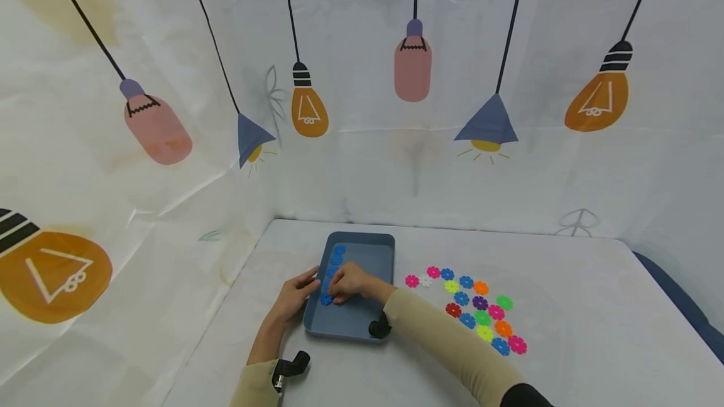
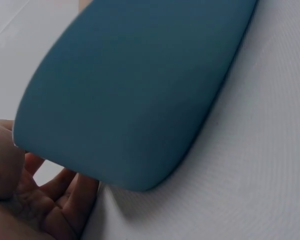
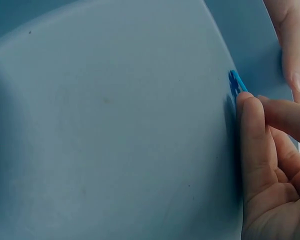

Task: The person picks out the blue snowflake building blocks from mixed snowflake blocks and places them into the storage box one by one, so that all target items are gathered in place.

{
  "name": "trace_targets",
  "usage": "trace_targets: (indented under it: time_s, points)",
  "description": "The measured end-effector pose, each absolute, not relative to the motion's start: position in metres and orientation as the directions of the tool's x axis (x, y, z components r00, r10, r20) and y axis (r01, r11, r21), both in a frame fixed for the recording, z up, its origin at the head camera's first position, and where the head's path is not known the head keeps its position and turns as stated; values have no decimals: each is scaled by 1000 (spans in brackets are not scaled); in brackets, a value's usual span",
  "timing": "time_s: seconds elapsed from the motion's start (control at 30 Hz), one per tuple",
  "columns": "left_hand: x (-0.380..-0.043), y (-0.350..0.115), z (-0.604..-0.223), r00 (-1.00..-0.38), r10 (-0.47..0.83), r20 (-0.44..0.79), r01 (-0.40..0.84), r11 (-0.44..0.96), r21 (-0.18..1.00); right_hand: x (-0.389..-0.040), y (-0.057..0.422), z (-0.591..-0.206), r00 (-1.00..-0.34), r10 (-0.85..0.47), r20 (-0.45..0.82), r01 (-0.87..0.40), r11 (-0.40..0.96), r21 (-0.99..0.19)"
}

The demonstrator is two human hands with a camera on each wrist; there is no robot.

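A blue-grey rectangular tray [image 1: 370, 250] lies on the white table, with a column of blue flower-shaped discs [image 1: 336, 260] along its left inner side. My left hand [image 1: 295, 297] holds the tray's left side, the thumb at the rim; in the left wrist view the curled fingers [image 2: 82, 200] show beside the outer wall. Inside the tray, my right hand [image 1: 353, 281] is at the near end of the column. Its thumb and fingertips pinch a blue flower disc [image 3: 236, 82], which stands tilted by the tray wall in the right wrist view and is partly covered by the fingers.
Right of the tray, many-coloured flower discs [image 1: 481, 317] are spread flat on the white table [image 1: 594, 306], among them pink, orange, green, yellow and blue ones. My right forearm [image 1: 447, 338] passes in front of them. A white wall covering [image 1: 351, 174] with printed lamps stands behind.
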State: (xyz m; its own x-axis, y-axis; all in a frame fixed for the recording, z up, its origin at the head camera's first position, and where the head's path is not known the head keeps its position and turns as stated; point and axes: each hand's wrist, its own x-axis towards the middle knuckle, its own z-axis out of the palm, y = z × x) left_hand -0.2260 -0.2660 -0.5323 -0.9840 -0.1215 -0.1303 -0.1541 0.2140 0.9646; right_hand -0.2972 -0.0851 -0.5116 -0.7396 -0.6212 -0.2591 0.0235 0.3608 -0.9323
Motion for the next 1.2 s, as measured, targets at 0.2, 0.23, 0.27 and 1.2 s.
trace_targets:
  time_s: [0.2, 0.23, 0.27, 1.2]
  points:
    - [-227, -265, -533, -986, -124, -115, -140, 214, 967, -298, -85, -510, -744, -618, -254, 6, 374, -927]
    - [-228, -265, -533, -986, -123, -113, -138, 215, 967, -298, -85, -510, -745, -617, -253, 1, 378, -926]
    - [-228, -265, -533, -986, -123, -114, -139, 216, 966, -298, -84, -511, -746, -616, -252, -4, 382, -924]
    - [-227, -264, -533, -984, -139, -115, -144, 221, 964, -300, -84, -512, -725, -647, -237, -13, 357, -934]
